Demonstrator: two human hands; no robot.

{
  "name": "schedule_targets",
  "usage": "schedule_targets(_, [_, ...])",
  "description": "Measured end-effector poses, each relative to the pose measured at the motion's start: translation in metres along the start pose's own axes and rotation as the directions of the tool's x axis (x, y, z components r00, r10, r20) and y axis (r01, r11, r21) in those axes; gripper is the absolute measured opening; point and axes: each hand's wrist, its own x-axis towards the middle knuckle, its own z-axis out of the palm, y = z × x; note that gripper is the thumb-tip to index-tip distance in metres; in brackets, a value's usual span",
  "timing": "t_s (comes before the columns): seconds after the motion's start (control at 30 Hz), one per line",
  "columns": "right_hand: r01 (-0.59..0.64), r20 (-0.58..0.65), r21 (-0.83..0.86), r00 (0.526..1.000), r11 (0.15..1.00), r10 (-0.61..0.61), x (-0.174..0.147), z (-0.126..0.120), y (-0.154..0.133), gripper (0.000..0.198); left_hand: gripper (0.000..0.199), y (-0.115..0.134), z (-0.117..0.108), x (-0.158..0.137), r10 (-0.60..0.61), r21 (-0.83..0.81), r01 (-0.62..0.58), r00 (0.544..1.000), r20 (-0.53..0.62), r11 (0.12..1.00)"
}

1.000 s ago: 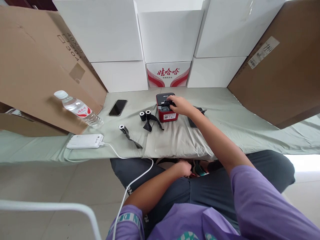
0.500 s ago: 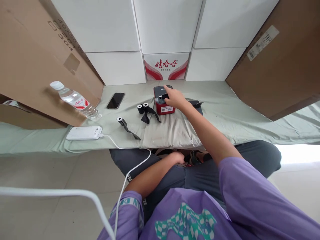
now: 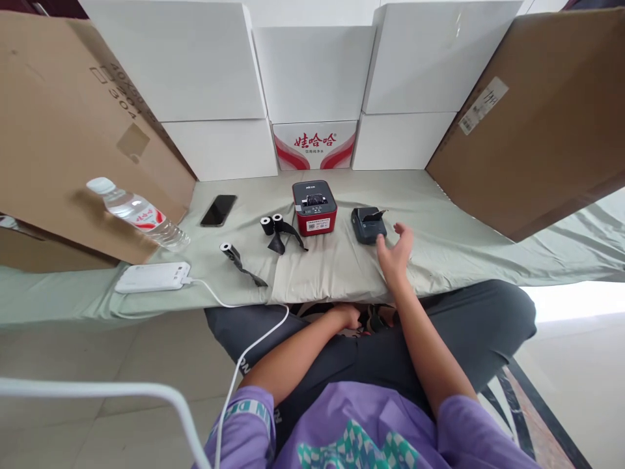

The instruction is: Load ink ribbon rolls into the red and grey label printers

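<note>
My right hand (image 3: 396, 254) is open, thumb and fingers spread, at the near right corner of a small dark portable printer (image 3: 370, 226). A dark strip sticks up from that printer's top. Left of it stands a red and black label printer (image 3: 315, 210), with crumpled black material in its top slot. Further left, two black rolls with white cores (image 3: 272, 224) stand together, a loose tail trailing from them. Another black roll (image 3: 229, 253) lies nearer the front edge, partly unwound. Low between my knees is my left hand (image 3: 347, 316), its fingers mostly hidden.
On the left are a phone (image 3: 219, 210), a white power bank (image 3: 153, 277) with a white cable (image 3: 258, 339), and a tilted water bottle (image 3: 141, 215). Cardboard boxes (image 3: 547, 124) flank both sides. White boxes (image 3: 312, 71) are stacked along the back of the cloth-covered surface (image 3: 312, 273).
My right hand has left the top of the red and black printer and come right and nearer, beside the small dark printer. My view has tilted up slightly. My left hand stays low.
</note>
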Motion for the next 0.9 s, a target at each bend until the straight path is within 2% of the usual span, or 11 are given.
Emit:
schedule_targets(0.17, [-0.081,0.201,-0.060,0.975,0.995,0.092,0.012,0.032,0.003,0.104,0.035,0.008,-0.003,-0.010,0.147,-0.040,-0.147,0.989,0.007,0.988])
schedule_targets(0.23, [-0.096,0.215,-0.082,0.970,0.992,0.111,0.015,0.040,-0.003,0.105,0.024,0.009,-0.012,-0.026,0.370,-0.200,-0.379,0.925,-0.082,0.903])
schedule_targets(0.3, [-0.107,0.216,-0.082,0.969,0.991,0.123,0.016,0.043,-0.005,0.104,0.017,0.008,-0.027,-0.045,0.494,-0.415,-0.567,0.823,-0.279,0.711])
schedule_targets(0.37, [-0.109,0.213,-0.064,0.970,0.992,0.121,0.014,0.044,-0.004,0.104,0.017,0.003,-0.049,-0.061,0.392,-0.563,-0.647,0.761,-0.517,0.515])
schedule_targets(0.43, [-0.114,0.214,-0.036,0.970,0.993,0.119,0.013,0.044,-0.001,0.103,0.026,-0.006,-0.075,-0.067,0.101,-0.584,-0.673,0.690,-0.717,0.453])
schedule_targets(0.53, [-0.139,0.212,0.008,0.968,0.990,0.134,0.011,0.044,0.001,0.102,0.050,-0.027,-0.116,-0.055,-0.315,-0.628,-0.522,0.567,-0.761,0.577])
schedule_targets(0.57, [-0.145,0.211,0.018,0.968,0.989,0.138,0.011,0.043,0.001,0.103,0.058,-0.033,-0.128,-0.048,-0.373,-0.647,-0.426,0.564,-0.736,0.632])
schedule_targets(0.63, [-0.152,0.209,0.029,0.967,0.988,0.143,0.011,0.043,0.000,0.103,0.065,-0.040,-0.144,-0.032,-0.429,-0.651,-0.246,0.580,-0.693,0.718])
schedule_targets(0.73, [-0.149,0.202,0.029,0.969,0.988,0.140,0.012,0.044,-0.001,0.101,0.066,-0.036,-0.153,-0.017,-0.479,-0.576,-0.058,0.490,-0.728,0.816])
schedule_targets(0.8, [-0.149,0.186,0.024,0.972,0.989,0.142,0.012,0.046,0.001,0.100,0.066,-0.030,-0.152,-0.012,-0.498,-0.547,0.010,0.426,-0.755,0.837])
schedule_targets(0.9, [-0.125,0.166,0.024,0.979,0.992,0.119,0.013,0.051,0.007,0.099,0.064,-0.026,-0.149,-0.010,-0.532,-0.566,0.048,0.416,-0.738,0.823])
